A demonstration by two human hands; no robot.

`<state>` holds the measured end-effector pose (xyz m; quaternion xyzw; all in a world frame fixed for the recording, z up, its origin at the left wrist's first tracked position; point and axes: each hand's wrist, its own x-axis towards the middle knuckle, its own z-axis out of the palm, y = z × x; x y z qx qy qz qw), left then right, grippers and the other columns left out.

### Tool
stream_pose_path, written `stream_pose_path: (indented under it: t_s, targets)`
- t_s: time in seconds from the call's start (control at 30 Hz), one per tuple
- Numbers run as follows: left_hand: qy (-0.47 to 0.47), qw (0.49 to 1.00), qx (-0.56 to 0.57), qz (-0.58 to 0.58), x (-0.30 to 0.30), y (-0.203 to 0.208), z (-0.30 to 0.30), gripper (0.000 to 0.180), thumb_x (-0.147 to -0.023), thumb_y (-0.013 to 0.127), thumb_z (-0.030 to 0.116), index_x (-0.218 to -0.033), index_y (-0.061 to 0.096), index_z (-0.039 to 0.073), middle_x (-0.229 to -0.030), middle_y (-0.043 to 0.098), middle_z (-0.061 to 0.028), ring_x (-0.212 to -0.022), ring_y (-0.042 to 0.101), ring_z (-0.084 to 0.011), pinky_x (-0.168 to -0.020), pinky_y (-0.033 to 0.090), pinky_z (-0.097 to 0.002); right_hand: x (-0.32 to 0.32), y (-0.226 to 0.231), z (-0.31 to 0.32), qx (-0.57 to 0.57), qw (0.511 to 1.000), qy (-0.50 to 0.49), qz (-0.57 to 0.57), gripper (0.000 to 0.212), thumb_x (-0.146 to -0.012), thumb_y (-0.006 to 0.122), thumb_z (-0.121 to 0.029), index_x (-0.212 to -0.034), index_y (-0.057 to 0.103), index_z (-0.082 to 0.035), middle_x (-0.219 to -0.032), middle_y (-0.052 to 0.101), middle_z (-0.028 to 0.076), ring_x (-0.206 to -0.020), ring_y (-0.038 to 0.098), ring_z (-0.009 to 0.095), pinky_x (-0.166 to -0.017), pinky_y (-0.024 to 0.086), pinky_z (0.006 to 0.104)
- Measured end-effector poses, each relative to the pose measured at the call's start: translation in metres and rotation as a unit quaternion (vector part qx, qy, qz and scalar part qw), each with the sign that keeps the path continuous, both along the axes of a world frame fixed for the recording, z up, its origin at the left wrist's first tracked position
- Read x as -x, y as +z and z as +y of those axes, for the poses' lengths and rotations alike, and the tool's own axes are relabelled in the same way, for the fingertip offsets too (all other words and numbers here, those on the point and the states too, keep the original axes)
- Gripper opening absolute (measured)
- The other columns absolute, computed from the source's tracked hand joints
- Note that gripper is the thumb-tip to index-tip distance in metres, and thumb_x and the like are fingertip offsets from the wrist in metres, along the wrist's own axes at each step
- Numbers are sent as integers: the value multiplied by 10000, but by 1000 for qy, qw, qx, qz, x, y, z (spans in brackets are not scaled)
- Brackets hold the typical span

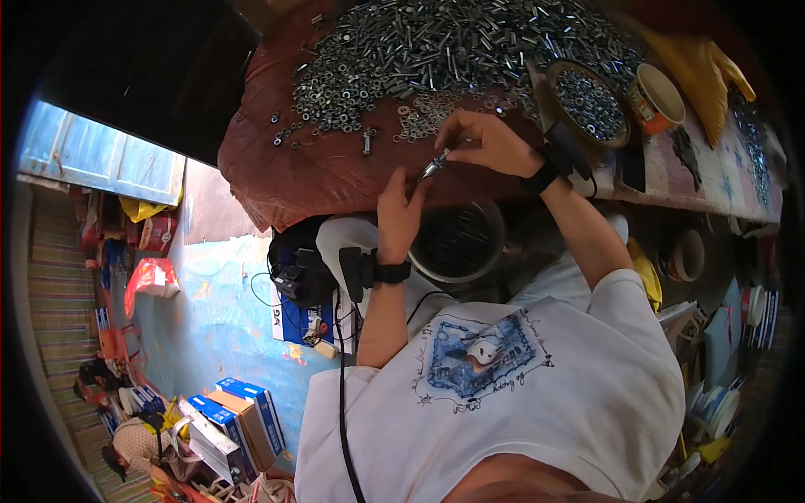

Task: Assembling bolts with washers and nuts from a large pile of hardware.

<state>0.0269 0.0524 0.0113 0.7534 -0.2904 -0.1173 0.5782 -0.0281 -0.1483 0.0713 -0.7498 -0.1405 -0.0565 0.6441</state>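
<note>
Between my hands, just over the near edge of the red-brown cloth [251, 159], is a shiny metal bolt with a sleeve [433, 166]. My left hand [397, 214] grips its lower end between thumb and finger. At its upper end, the thumb and fingertips of my right hand [490, 142] close on the bolt; any small part pinched there is too small to make out. Flat washers [426, 116] lie scattered beyond my hands. Left of them a single assembled bolt [367, 141] rests apart on the cloth, near a heap of nuts [331, 99].
Behind spreads a big pile of metal sleeves and bolts [453, 42]. To the right stand a round container of nuts [591, 105], a paper tub [656, 99] and a yellow bag [704, 75]. Below the table edge, a bucket [496, 251] holds dark metal parts. Blue-white boxes [239, 419] sit at lower left.
</note>
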Motion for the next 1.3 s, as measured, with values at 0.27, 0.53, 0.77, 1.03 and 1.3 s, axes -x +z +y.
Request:
stream_pose_path:
  t_s: [0.27,0.53,0.77,1.03,1.3]
  targets:
    - [-35,994,3,-104,31,36,-9,156,-827,576,82,-956,512,24,-806,630,-153,-757,628,-316,-598,463,-344,46,16,1,38,997,-52,-41,264,-761,610,48,-992,502,-22,-961,557,44,-913,552,132,-807,458,273]
    - [-25,984,-11,-175,57,59,-8,179,-809,584,43,-974,518,27,-824,629,-155,-748,622,-321,-603,467,-356,79,39,8,96,988,-110,-52,245,-772,632,2,-988,515,-1,-913,569,45,-849,564,117,-748,475,260]
    - [-69,991,92,-69,64,51,-19,169,-804,604,44,-954,534,11,-835,640,-140,-791,645,-261,-631,477,-315,99,44,10,72,979,-192,12,122,-877,539,-107,-912,555,9,-757,573,43,-655,548,80,-587,454,226]
    - [-76,990,118,16,64,65,-26,135,-827,582,32,-941,524,-10,-797,648,-121,-718,646,-143,-589,477,-248,106,43,10,-103,968,-198,-110,288,-950,404,-194,-1112,523,12,-824,644,61,-786,588,110,-739,452,233]
    - [-13,986,167,21,62,64,-19,114,-841,573,34,-928,521,-19,-773,636,-69,-687,611,-100,-592,480,-221,107,47,41,-158,968,-173,-87,354,-953,384,-197,-1227,433,22,-1136,574,135,-1015,539,145,-903,397,260]
